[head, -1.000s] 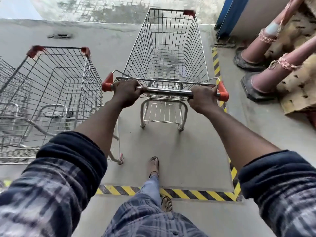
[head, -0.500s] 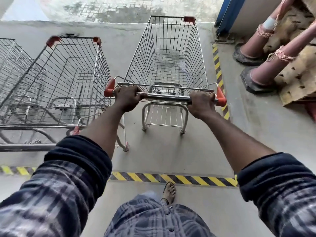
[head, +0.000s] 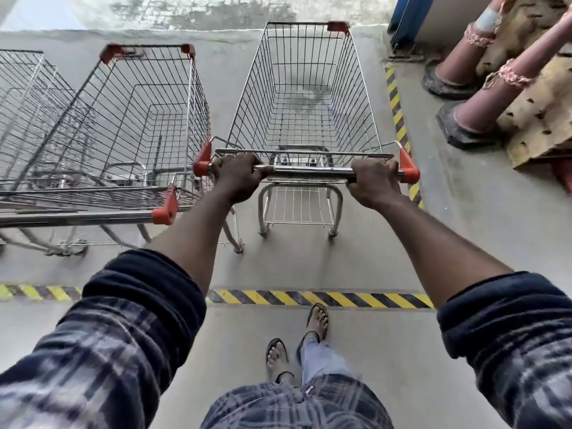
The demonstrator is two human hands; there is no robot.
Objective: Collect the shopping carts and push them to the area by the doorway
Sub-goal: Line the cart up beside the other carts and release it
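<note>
An empty wire shopping cart (head: 305, 97) with orange corner caps stands straight ahead of me on the concrete floor. My left hand (head: 240, 178) grips the left end of its metal handle bar (head: 312, 172). My right hand (head: 376, 181) grips the right end. Beside it on the left stands a second empty cart (head: 136, 119), parallel and close, its handle (head: 93, 216) nearer to me. A third cart (head: 28, 113) shows partly at the left edge.
Yellow-black hazard tape (head: 318, 298) crosses the floor before my feet, and another strip (head: 397, 113) runs along the right of the held cart. Two leaning traffic cones (head: 483, 109) and worn cardboard (head: 538, 119) lie at right. A blue door frame (head: 408, 17) stands at the back right.
My view has drawn back and turned left. The floor tape, which I had stepped over, now lies ahead of my feet. The parked carts at left show more fully. Both hands kept their grip.
</note>
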